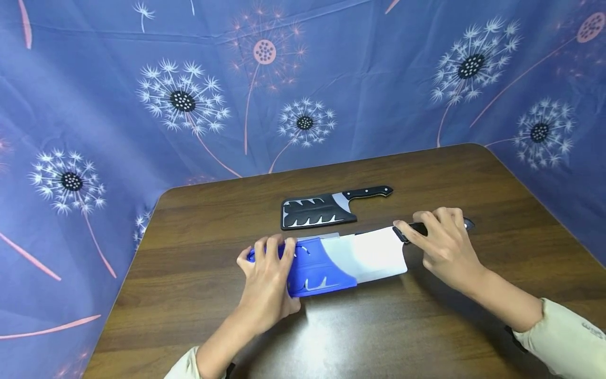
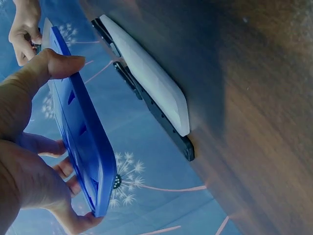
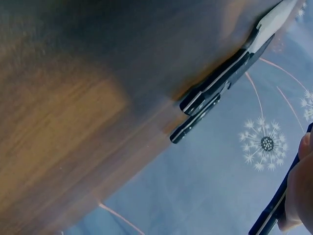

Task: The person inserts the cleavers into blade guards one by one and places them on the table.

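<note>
In the head view my left hand (image 1: 265, 287) grips a blue blade guard (image 1: 310, 268) by its left end. A broad cleaver blade (image 1: 371, 255) runs partly inside this guard, its handle half bare. My right hand (image 1: 445, 250) holds the cleaver's black handle (image 1: 411, 230), fingers curled round it. Both are raised off the table in the left wrist view, where the guard (image 2: 90, 142) tilts on edge between thumb and fingers. Beneath lies a second knife with a bare pale blade (image 2: 146, 73), mostly hidden in the head view by the held cleaver.
Behind the held pieces, a smaller cleaver in a black guard (image 1: 317, 213) lies on the brown wooden table (image 1: 213, 226), its handle pointing right. A blue cloth (image 1: 360, 79) with dandelion prints hangs round the table's far and side edges.
</note>
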`<action>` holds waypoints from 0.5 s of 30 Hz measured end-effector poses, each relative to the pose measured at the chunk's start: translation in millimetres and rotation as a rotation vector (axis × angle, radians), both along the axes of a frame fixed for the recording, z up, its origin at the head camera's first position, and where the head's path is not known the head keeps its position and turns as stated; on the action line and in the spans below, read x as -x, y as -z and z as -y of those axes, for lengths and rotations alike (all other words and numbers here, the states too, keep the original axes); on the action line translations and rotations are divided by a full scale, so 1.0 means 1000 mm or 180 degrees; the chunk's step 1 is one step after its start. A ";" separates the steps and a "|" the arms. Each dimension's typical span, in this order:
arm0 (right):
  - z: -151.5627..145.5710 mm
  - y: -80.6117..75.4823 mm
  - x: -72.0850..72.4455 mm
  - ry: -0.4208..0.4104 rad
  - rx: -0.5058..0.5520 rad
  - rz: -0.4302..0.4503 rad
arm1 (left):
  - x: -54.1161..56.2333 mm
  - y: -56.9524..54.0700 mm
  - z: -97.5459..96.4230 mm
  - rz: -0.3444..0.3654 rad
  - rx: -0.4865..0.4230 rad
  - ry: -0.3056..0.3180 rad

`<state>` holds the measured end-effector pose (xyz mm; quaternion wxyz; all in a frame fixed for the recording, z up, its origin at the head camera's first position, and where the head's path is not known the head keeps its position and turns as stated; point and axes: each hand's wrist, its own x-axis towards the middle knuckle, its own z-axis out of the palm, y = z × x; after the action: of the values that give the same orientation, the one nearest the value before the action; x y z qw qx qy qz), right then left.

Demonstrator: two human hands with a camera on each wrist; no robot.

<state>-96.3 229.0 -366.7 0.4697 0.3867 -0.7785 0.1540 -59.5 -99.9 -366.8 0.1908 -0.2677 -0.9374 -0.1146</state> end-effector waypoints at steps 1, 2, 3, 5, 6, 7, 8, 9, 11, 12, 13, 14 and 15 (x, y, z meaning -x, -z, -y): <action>0.001 0.000 0.000 -0.0009 -0.0063 0.0045 | -0.001 0.001 -0.002 0.0013 0.0003 0.0017; 0.003 0.001 0.000 -0.0010 -0.0122 0.0087 | -0.001 0.002 -0.005 0.0028 0.0004 0.0032; 0.006 0.003 -0.001 -0.0004 -0.0179 0.0133 | -0.002 0.003 -0.007 0.0048 0.0003 0.0051; 0.014 0.007 -0.004 0.0000 -0.0284 0.0228 | -0.003 0.004 -0.013 0.0113 -0.0009 0.0124; 0.018 0.009 -0.006 -0.0003 -0.0302 0.0281 | -0.004 0.004 -0.017 0.0147 -0.0029 0.0147; 0.023 0.012 -0.008 -0.0002 -0.0298 0.0336 | -0.004 0.004 -0.019 0.0178 -0.0041 0.0144; 0.027 0.014 -0.009 0.0001 -0.0277 0.0381 | -0.004 0.004 -0.022 0.0208 -0.0053 0.0142; 0.031 0.016 -0.011 0.0005 -0.0253 0.0425 | -0.004 0.004 -0.024 0.0239 -0.0062 0.0144; 0.037 0.018 -0.013 0.0006 -0.0207 0.0504 | -0.003 0.003 -0.027 0.0283 -0.0064 0.0145; 0.039 0.019 -0.014 0.0011 -0.0195 0.0547 | -0.003 0.003 -0.028 0.0306 -0.0059 0.0137; 0.040 0.020 -0.014 0.0019 -0.0185 0.0583 | -0.003 0.003 -0.028 0.0320 -0.0047 0.0122; 0.040 0.020 -0.015 0.0030 -0.0184 0.0618 | -0.003 0.003 -0.028 0.0332 -0.0039 0.0114; 0.040 0.020 -0.016 0.0058 -0.0212 0.0652 | -0.002 0.003 -0.029 0.0335 -0.0030 0.0108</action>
<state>-80.7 189.3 -386.4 0.3759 0.3773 -0.8306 0.1625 -57.1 -71.4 -369.7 0.1405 -0.2763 -0.9409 -0.1362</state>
